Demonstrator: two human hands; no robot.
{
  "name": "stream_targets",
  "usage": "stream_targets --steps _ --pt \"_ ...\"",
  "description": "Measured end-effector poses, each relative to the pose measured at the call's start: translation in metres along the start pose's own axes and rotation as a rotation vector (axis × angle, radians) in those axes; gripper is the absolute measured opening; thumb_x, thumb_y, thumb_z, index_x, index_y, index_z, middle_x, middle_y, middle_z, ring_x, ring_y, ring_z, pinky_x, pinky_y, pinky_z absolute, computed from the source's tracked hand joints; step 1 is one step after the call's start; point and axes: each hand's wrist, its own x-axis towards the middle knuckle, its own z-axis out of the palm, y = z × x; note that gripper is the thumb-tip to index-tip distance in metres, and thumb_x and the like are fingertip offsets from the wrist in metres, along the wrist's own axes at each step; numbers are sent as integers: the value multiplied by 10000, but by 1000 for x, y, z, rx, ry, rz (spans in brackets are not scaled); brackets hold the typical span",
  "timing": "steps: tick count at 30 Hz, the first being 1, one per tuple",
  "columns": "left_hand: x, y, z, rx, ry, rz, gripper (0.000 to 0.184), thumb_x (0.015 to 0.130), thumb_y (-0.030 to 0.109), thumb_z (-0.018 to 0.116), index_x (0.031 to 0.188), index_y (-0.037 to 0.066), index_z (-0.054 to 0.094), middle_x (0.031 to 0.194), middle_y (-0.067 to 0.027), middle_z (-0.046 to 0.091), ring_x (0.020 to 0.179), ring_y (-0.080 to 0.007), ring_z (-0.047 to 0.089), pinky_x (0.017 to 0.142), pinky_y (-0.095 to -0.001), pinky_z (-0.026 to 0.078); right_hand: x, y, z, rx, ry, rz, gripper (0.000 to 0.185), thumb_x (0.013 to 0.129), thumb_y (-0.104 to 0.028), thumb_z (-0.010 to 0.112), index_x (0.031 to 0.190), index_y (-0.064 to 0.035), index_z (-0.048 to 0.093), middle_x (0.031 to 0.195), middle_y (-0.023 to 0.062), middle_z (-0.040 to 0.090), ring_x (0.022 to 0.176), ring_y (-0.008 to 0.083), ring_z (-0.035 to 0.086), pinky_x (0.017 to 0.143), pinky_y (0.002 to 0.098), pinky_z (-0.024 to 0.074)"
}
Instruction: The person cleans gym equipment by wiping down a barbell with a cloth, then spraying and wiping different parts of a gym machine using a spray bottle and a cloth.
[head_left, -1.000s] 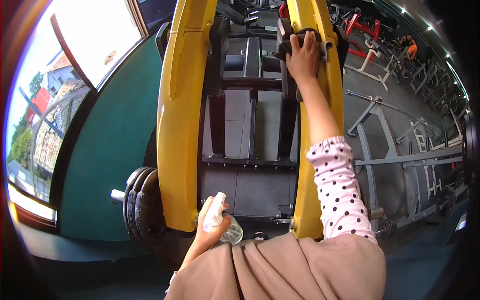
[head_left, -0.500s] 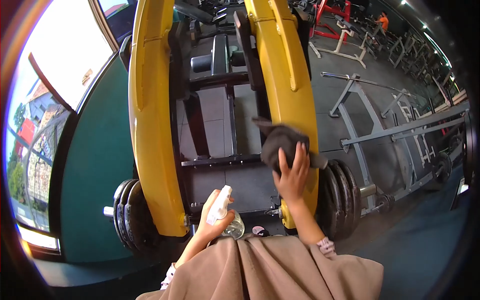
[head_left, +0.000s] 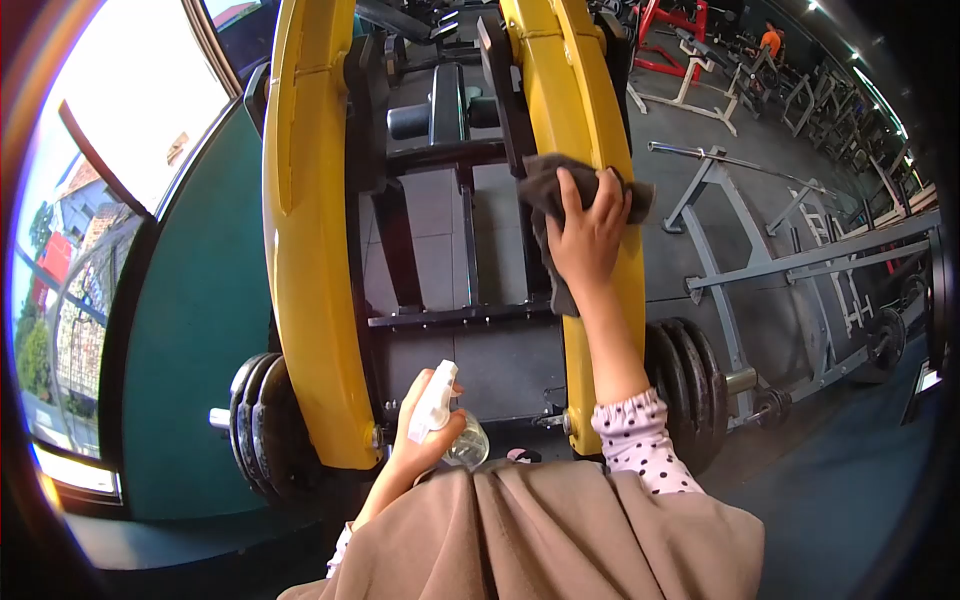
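My right hand (head_left: 590, 230) presses a dark grey cloth (head_left: 553, 187) onto the right yellow beam (head_left: 572, 100) of a gym machine. The fingers curl over the cloth, and one end of it hangs down the beam's inner side. Low in the middle, my left hand (head_left: 415, 440) grips a spray bottle (head_left: 437, 405) with a white trigger head and a clear body. The bottle is upright or slightly tilted, in front of my brown garment, between the two beams. The left yellow beam (head_left: 312, 250) stands apart from both hands.
Black weight plates (head_left: 262, 425) sit on the machine's left side, and more plates (head_left: 690, 390) on its right. A black crossbar (head_left: 465, 316) joins the beams. Grey racks (head_left: 740, 260) with a barbell stand at right. A person in orange (head_left: 770, 42) is far back. Windows (head_left: 90, 300) line the left.
My right hand has moved up and forward along the right beam with the cloth, stretching the arm farther. My left hand still holds the spray bottle in nearly the same place.
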Motion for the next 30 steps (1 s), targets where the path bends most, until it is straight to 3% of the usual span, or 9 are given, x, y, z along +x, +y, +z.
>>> stream_targets --steps 3,7,11,13,16,19,25,30 --pt "-6 0 -3 -29 -2 -91 311 684 -3 611 990 1 560 922 -74 504 826 -178 512 757 -279 418 -4 -2 -4 -26 -9 -7 637 751 -229 731 1329 -244 464 1404 209 353 1349 394 329 1062 587 297" --pt "-14 -4 -5 -26 -6 -51 315 684 -4 608 995 3 559 920 -73 505 827 -172 506 752 -274 415 -56 -9 -27 -107 -149 -86 506 823 -213 644 1307 -233 497 1426 177 389 1348 353 361 1048 562 325" --pt "-17 -12 -6 -21 -5 -58 312 684 1 614 991 2 559 925 -80 505 838 -179 509 764 -278 417 -178 -14 -44 -248 -289 -134 359 906 -179 491 1249 -257 563 1452 57 435 1360 198 388 1032 532 341" --pt "-16 -11 -5 -9 -18 -37 310 685 1 615 990 -1 558 925 -83 506 841 -183 513 768 -282 417 -250 -9 -60 -304 -380 -223 328 889 -189 529 1197 -269 609 1467 -1 421 1368 150 369 1068 587 273" --pt "-13 -6 -5 -25 -28 -49 308 687 2 618 988 -4 557 926 -87 508 847 -189 520 775 -285 418 -279 1 -92 -52 -400 -180 305 873 -184 556 1152 -271 642 1485 -32 400 1387 134 335 1084 669 160" --pt "-13 -8 -5 -65 -26 -58 303 689 1 619 986 -6 556 927 -89 509 852 -194 525 778 -286 419 -254 6 -84 -58 -475 -235 296 858 -180 575 1125 -273 663 1497 -31 382 1405 127 301 1068 727 59" --pt "-17 -9 -18 -47 27 -32 315 685 0 620 994 -5 554 927 -90 509 842 -198 524 775 -285 419 -118 -8 -35 -34 -348 -184 332 876 -95 512 1137 -227 669 1538 19 320 1433 177 269 1058 739 68" --pt "-26 -17 -31 -23 100 -50 333 678 -1 620 1005 0 557 917 -81 514 820 -193 521 752 -289 423 37 -9 22 -55 -92 -276 340 877 -80 495 1143 -207 666 1534 96 313 1442 251 248 1110 662 91"
